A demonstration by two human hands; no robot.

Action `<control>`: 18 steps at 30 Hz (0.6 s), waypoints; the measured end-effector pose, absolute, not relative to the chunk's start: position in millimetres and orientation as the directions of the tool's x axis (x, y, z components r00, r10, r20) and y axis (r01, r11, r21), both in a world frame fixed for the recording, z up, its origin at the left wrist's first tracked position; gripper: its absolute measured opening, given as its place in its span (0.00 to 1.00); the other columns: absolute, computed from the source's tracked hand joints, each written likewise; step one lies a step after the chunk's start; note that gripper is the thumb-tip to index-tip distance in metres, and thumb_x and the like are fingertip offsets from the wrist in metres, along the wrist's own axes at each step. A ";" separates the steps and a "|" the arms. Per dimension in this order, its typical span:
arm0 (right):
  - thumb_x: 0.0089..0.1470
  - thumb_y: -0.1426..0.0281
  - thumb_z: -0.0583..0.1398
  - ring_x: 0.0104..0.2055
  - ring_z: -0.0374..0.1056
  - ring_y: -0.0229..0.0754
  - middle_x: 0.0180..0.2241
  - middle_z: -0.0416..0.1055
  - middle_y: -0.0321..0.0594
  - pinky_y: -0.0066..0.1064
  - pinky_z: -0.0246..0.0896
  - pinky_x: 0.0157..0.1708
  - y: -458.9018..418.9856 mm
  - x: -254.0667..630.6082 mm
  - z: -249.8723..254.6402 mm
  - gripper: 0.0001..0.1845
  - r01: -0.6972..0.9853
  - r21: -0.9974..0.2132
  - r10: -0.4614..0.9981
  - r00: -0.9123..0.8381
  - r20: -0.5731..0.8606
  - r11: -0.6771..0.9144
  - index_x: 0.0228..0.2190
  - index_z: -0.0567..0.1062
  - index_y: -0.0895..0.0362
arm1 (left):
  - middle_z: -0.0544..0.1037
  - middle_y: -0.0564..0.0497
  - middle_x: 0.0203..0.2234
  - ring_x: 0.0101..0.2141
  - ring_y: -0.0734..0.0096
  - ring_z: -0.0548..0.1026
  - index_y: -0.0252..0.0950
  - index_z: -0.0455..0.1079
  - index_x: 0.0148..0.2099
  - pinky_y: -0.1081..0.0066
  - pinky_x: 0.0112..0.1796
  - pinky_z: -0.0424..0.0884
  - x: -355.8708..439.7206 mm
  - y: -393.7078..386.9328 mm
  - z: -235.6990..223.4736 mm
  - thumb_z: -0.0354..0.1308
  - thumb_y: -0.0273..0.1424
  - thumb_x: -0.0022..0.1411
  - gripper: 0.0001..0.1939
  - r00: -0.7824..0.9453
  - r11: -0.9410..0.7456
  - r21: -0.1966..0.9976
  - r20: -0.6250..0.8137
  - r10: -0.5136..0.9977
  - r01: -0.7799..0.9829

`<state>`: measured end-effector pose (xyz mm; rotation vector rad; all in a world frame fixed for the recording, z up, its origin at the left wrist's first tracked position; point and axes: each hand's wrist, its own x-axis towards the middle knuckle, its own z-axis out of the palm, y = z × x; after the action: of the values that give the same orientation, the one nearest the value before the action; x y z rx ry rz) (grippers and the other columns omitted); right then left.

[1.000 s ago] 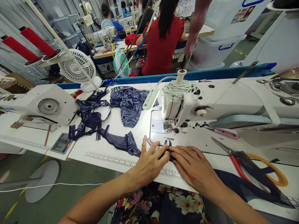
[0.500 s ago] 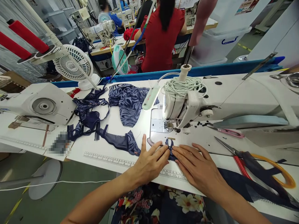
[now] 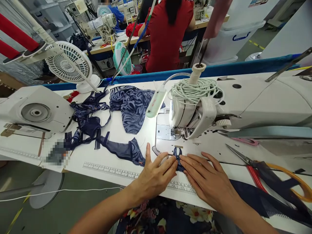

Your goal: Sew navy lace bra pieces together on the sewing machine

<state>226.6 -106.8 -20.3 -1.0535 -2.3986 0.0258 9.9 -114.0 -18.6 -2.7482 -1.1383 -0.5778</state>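
A small navy lace piece (image 3: 179, 166) with a loop-shaped opening at its top lies flat on the white table, just in front of the sewing machine's metal plate (image 3: 163, 131). From the left, my left hand (image 3: 156, 174) rests fingertips on its edge, fingers stretched and thumb spread upward. My right hand (image 3: 207, 175) lies flat on the opposite side, its fingertips almost meeting those of the left. Both hands are open, and their fingers cover part of the lace. The machine head (image 3: 187, 113) stands just beyond them.
Navy lace fabric (image 3: 133, 110), a mesh-and-lace piece (image 3: 122, 150) and tangled straps (image 3: 90, 123) lie to the left. Orange-handled scissors (image 3: 296, 182) and dark fabric (image 3: 248, 193) are on the right. A printed ruler (image 3: 109, 169) runs along the front edge. A co-worker in red (image 3: 168, 35) sits beyond.
The head view has shifted slightly. My hands stay at the lace piece in almost the same pose, with no clear movement of the lace on the table.
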 end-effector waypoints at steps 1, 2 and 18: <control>0.61 0.74 0.56 0.55 0.67 0.44 0.52 0.74 0.39 0.46 0.47 0.63 -106.4 226.6 -19.6 0.17 0.684 -0.213 0.692 -0.566 0.448 0.698 0.51 0.73 0.54 | 0.75 0.47 0.53 0.55 0.59 0.69 0.34 0.68 0.57 0.29 0.61 0.27 10.1 -113.9 -18.0 0.51 0.30 0.70 0.15 0.646 -0.712 0.041 0.385 0.659 0.701; 0.61 0.74 0.55 0.55 0.67 0.44 0.52 0.74 0.39 0.46 0.47 0.63 -105.8 226.6 -18.6 0.17 0.685 -0.207 0.690 -0.569 0.446 0.699 0.51 0.73 0.53 | 0.75 0.46 0.53 0.54 0.59 0.69 0.34 0.69 0.56 0.29 0.61 0.27 10.2 -113.8 -17.5 0.51 0.30 0.70 0.15 0.644 -0.709 0.044 0.381 0.663 0.704; 0.61 0.76 0.55 0.53 0.68 0.44 0.51 0.75 0.39 0.47 0.48 0.62 -103.2 226.8 -15.8 0.17 0.679 -0.197 0.684 -0.588 0.432 0.707 0.50 0.74 0.54 | 0.75 0.48 0.53 0.54 0.60 0.68 0.34 0.68 0.57 0.33 0.62 0.24 12.5 -112.0 -15.8 0.53 0.30 0.70 0.15 0.615 -0.688 0.106 0.365 0.699 0.718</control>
<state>226.8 -103.2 -15.8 -1.0446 -2.4328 0.0146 12.5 -112.0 -15.8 -2.7774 -1.2193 -0.5929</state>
